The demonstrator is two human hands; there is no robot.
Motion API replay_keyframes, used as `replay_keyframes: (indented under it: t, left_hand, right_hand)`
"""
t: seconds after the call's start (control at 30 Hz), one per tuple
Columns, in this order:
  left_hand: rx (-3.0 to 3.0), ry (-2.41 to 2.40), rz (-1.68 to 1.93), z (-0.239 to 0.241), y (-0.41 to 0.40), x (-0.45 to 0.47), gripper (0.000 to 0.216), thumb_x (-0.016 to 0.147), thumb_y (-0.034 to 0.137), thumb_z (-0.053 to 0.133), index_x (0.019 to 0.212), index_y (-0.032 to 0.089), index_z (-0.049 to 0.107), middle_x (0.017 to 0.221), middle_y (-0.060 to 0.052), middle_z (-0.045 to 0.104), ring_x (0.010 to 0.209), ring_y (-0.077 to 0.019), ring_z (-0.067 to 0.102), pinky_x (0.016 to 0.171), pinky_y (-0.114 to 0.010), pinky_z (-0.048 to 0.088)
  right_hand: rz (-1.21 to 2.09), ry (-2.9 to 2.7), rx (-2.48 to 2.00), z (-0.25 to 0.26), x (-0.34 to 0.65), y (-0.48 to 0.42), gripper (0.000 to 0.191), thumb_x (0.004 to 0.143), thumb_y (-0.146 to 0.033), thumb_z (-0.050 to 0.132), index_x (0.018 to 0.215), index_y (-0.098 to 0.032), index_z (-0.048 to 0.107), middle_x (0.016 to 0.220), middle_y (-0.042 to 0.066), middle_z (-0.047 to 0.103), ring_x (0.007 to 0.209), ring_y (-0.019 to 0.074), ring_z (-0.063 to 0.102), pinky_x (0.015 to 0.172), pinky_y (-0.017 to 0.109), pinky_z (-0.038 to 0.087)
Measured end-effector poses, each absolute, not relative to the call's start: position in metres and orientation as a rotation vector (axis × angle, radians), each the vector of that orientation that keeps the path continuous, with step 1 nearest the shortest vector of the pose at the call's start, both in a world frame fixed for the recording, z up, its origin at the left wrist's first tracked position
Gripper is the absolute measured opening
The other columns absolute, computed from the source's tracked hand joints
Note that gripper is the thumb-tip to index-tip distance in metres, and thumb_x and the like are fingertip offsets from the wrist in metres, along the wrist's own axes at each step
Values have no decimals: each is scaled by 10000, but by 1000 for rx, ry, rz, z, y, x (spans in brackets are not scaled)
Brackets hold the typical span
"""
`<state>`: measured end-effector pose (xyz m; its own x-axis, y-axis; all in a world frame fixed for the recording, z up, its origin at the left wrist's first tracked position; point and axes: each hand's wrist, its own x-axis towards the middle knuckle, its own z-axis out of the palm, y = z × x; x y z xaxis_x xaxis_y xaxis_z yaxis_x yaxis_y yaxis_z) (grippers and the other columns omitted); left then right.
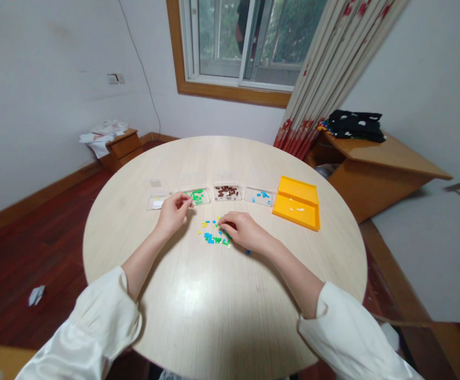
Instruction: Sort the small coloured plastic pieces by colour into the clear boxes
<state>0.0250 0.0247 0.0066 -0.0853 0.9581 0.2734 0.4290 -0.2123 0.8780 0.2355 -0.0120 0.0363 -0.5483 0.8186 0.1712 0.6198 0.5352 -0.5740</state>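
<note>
My left hand [173, 213] hovers at the near left edge of a clear box of green pieces [198, 197]. Its thumb and fingertips are pinched together; whatever they hold is too small to make out. At the right side of a loose pile of small blue, green and yellow toy bricks [213, 238], my right hand [242, 229] reaches down with its fingers closed together. Its fingertips touch the pile's upper right part and hide some bricks. One blue brick [248, 252] lies apart, below my right wrist.
Clear boxes stand in a row: one with yellow and white bits [153, 202], one with brown pieces [227, 193], one with blue pieces [259, 196]. An open yellow case [296, 184] holds several white pieces. All rest on a round wooden table [198, 316].
</note>
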Motion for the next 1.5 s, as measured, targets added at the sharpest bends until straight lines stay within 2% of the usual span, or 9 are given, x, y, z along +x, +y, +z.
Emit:
replay_keyframes:
  t: [0.17, 0.37, 0.5, 0.63, 0.73, 1.0, 1.23, 1.37, 1.5]
  left_hand:
    - [1827, 1688, 1347, 2, 35, 20, 187, 741, 223, 500, 809, 141, 654, 811, -61, 685, 703, -157, 578, 692, -280, 441]
    - [2001, 1792, 1298, 5, 34, 19, 239, 765, 193, 467, 867, 169, 682, 901, -72, 692, 830, -194, 569, 775, -313, 415]
    - [1865, 1848, 1374, 13, 29, 19, 212, 764, 253, 447, 773, 156, 635, 716, -38, 640, 647, -153, 512, 630, -263, 385]
    - [1868, 1791, 1354, 19, 16, 24, 190, 700, 220, 402, 512, 187, 405, 474, 35, 388, 497, -109, 379, 521, -238, 289]
    - [2019, 1668, 1211, 20, 6, 30, 226, 664, 211, 387, 470, 201, 273, 443, 45, 287, 462, -98, 320, 501, -243, 244]
    - [1954, 1795, 1240, 13, 9, 18, 237, 675, 208, 351, 467, 208, 236, 431, 42, 261, 457, -104, 315, 500, -249, 232]
    - [1833, 1849, 1332, 9, 16, 10, 264, 681, 205, 364, 449, 206, 238, 421, 45, 262, 454, -103, 311, 497, -249, 236]
    - [1862, 1748, 1247, 11, 14, 15, 221, 668, 203, 394, 462, 195, 315, 437, 52, 305, 467, -98, 332, 499, -238, 249]
    - [1962, 1569, 1088, 14, 10, 18, 124, 652, 193, 449, 535, 165, 480, 456, 64, 333, 473, -90, 329, 500, -228, 257]
  right_hand:
    - [654, -2311, -1197, 31, 234, -11, 179, 779, -77, 510, 833, -127, 674, 757, 56, 671, 663, 116, 560, 642, 229, 406]
    - [580, -2267, -1154, 28, 233, -9, 215, 778, -72, 487, 838, -140, 683, 846, 75, 687, 757, 133, 595, 726, 261, 438]
    - [605, -2199, -1185, 29, 234, -9, 223, 769, -78, 482, 832, -143, 685, 842, 71, 691, 745, 132, 601, 711, 260, 448]
    - [660, -2090, -1182, 27, 236, -9, 202, 756, -111, 494, 863, -134, 664, 685, 24, 646, 606, 103, 554, 608, 225, 432]
    - [701, -2013, -1166, 24, 236, -3, 160, 739, -128, 496, 813, -133, 637, 627, -4, 598, 573, 91, 531, 577, 209, 422]
    - [922, -1831, -1127, 34, 202, 71, 86, 709, -124, 542, 729, -127, 625, 605, -12, 590, 545, 84, 529, 564, 209, 431]
    - [874, -1922, -1252, 39, 173, 98, 236, 781, -88, 505, 947, -117, 670, 619, 2, 627, 550, 72, 533, 621, 220, 441]
    - [795, -2201, -1189, 40, 192, 74, 152, 757, -102, 556, 801, -114, 701, 702, 36, 669, 621, 94, 557, 641, 225, 426]
    - [742, -2451, -1155, 38, 211, 47, 113, 708, -86, 604, 746, -118, 705, 671, 33, 661, 617, 106, 551, 613, 223, 405]
